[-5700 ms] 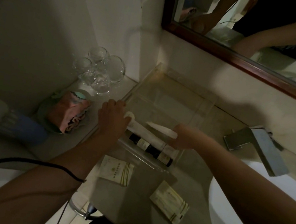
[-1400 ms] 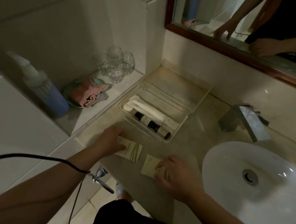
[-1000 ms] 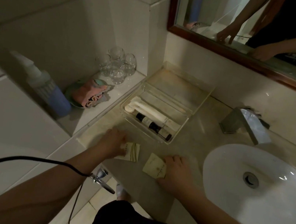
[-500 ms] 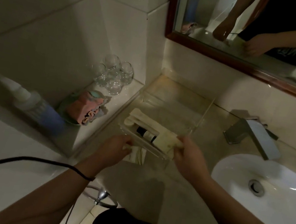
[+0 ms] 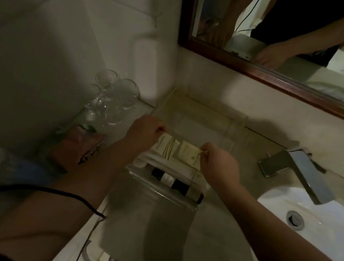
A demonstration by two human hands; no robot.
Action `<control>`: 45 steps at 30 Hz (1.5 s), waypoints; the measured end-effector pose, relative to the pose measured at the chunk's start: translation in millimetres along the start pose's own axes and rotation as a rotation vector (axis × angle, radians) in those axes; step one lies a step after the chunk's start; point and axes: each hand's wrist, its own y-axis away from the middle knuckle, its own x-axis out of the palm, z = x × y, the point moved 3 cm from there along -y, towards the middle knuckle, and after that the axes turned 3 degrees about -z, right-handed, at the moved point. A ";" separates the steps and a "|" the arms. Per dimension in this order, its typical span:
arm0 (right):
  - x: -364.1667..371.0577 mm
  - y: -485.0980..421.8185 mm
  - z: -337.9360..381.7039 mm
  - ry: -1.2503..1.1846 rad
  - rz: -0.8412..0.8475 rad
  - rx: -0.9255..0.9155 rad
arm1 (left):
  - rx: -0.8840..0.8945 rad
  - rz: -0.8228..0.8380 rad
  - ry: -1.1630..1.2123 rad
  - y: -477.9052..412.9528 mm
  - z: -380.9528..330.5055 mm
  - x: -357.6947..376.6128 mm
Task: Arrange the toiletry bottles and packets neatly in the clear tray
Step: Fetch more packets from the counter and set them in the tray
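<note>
Edge pinches suit these seemingly light, limp sachets: my left hand (image 5: 143,131) pinches the striped packet (image 5: 166,150), my right hand (image 5: 218,166) the plain packet (image 5: 188,159), over the tray (image 5: 178,200).

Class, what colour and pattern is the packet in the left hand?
The packet is cream with curved gold stripes; head view shows it.
</note>
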 end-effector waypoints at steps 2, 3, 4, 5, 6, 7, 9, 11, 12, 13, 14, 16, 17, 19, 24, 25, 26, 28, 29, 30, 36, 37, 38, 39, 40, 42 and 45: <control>4.5 -4.5 4.9 0.033 0.000 -0.012 | 0.001 -0.015 -0.005 -4.8 3.6 7.8; 6.8 -6.7 6.6 0.039 0.004 -0.015 | -0.009 -0.030 0.004 -6.5 6.2 10.7; 8.9 -8.9 7.9 0.044 0.013 -0.016 | -0.021 -0.044 0.013 -7.7 8.2 13.1; 10.6 -11.1 9.0 0.056 0.023 -0.022 | -0.029 -0.062 0.018 -8.6 9.6 14.8; 12.3 -13.3 9.8 0.076 0.038 -0.028 | -0.035 -0.077 0.015 -9.2 10.6 16.0; 13.5 -15.4 11.1 0.104 0.054 -0.034 | -0.034 -0.100 0.003 -10.1 11.4 17.2; 13.2 -14.7 15.0 0.154 0.078 -0.033 | -0.023 -0.155 -0.060 -11.1 11.2 17.6; 11.2 -7.0 18.3 0.203 0.040 -0.076 | -0.034 -0.203 -0.124 -10.1 10.5 17.9; 9.8 -1.0 19.7 0.238 -0.002 -0.120 | -0.036 -0.233 -0.138 -8.2 8.2 16.2; 8.4 5.1 20.4 0.265 -0.039 -0.160 | -0.018 -0.265 -0.136 -4.7 4.8 15.0; 7.4 10.3 21.0 0.272 -0.055 -0.187 | 0.022 -0.287 -0.125 0.8 0.0 13.7; 9.2 17.7 21.8 0.242 -0.012 -0.219 | 0.123 -0.250 -0.086 14.9 -6.4 17.9; 11.9 20.4 22.9 0.230 0.031 -0.232 | 0.148 -0.185 -0.080 22.3 -8.1 22.8; 20.3 23.0 25.8 0.226 0.116 -0.246 | 0.140 -0.006 -0.141 35.0 -8.7 36.0; 36.0 22.0 27.2 0.226 0.278 -0.138 | 0.100 0.257 -0.276 47.9 -8.1 53.9; 37.5 22.7 26.9 0.243 0.296 -0.123 | 0.094 0.288 -0.264 47.5 -8.7 54.2; 38.3 23.6 26.7 0.261 0.309 -0.111 | 0.085 0.318 -0.242 46.7 -9.2 54.2; 39.5 25.0 26.4 0.280 0.334 -0.086 | 0.066 0.364 -0.207 44.3 -10.5 53.9; 40.3 25.1 26.2 0.283 0.347 -0.077 | 0.067 0.378 -0.205 43.2 -11.0 54.1; 41.3 24.7 26.3 0.285 0.361 -0.073 | 0.069 0.391 -0.206 41.8 -11.2 54.4; 45.0 20.1 25.6 0.284 0.368 -0.052 | 0.077 0.343 -0.125 35.0 -9.9 37.9; 45.1 19.2 26.5 0.280 0.362 -0.055 | 0.108 0.310 -0.190 33.9 -8.7 35.0; 45.2 18.6 27.7 0.276 0.357 -0.062 | 0.135 0.304 -0.253 33.5 -7.1 34.3; 45.7 18.0 28.6 0.273 0.359 -0.068 | 0.136 0.328 -0.275 34.2 -5.0 35.7; 46.3 17.9 29.0 0.270 0.364 -0.072 | 0.116 0.368 -0.272 35.8 -3.4 37.9; 47.3 18.2 28.1 0.268 0.371 -0.066 | 0.075 0.430 -0.252 38.1 -2.6 41.8; 47.2 17.9 24.1 0.270 0.374 -0.051 | 0.060 0.443 -0.263 37.5 -6.5 42.0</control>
